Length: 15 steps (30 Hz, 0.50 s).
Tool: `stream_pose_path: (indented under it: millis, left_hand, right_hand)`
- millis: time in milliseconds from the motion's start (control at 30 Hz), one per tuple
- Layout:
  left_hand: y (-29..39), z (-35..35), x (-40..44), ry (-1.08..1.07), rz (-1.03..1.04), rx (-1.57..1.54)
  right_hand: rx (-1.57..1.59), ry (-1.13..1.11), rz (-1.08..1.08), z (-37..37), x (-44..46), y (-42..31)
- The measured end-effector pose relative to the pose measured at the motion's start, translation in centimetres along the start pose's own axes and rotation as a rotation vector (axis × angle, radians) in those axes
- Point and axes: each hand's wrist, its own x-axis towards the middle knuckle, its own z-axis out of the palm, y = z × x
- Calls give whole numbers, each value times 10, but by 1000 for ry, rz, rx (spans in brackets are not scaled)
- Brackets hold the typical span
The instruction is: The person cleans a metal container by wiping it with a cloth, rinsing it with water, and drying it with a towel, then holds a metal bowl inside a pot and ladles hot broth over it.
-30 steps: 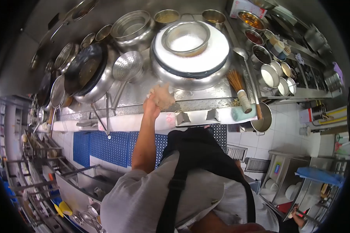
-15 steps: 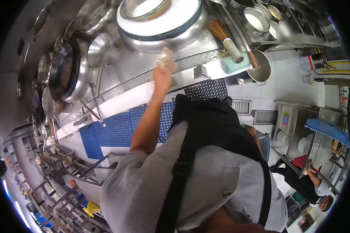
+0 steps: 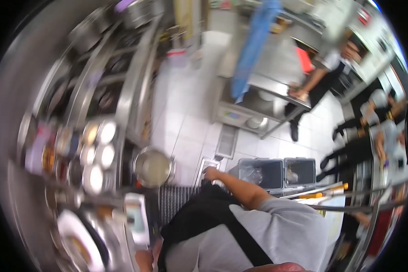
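Observation:
My left hand [image 3: 144,260] is at the bottom edge of the view, beside the metal counter's front; blur and the frame edge hide its fingers and anything in them. Above the dark apron [image 3: 192,211], my right hand [image 3: 211,173] hangs over the floor with its fingers curled in and nothing visible in them. Left of my right hand is a round metal pot [image 3: 152,167]. The green cloth [image 3: 137,217] lies on the counter's edge, above my left hand.
Two grey bins [image 3: 263,174] [image 3: 300,173] stand to the right. Farther off, a person [image 3: 324,75] works at a steel table [image 3: 276,59], and more people stand at the right. White containers [image 3: 93,178] and a foam-white ring [image 3: 79,240] are at the left.
The view has swung right, bringing in bins and more people. My left hand, which held a pale crumpled cloth over the counter, now sits low at the edge. My right hand has come into clearer view.

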Motion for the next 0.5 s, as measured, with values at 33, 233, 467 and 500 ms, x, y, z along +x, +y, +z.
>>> stream_pose_path:
  millis: [33, 233, 467, 500]
  left_hand:
    - [21, -20, 23, -28, 49, -22]
    - [202, -77, 176, -70, 132, -456]
    - [292, -65, 344, -292, 317, -643]
    - [305, -66, 375, -310, 327, -638]
  right_hand:
    - [9, 37, 11, -26, 2, -14]
    - [160, 138, -83, -138, 48, -54]
    - [421, -17, -125, -292, 78, -85]
    - [497, -78, -114, -311, 91, -82]
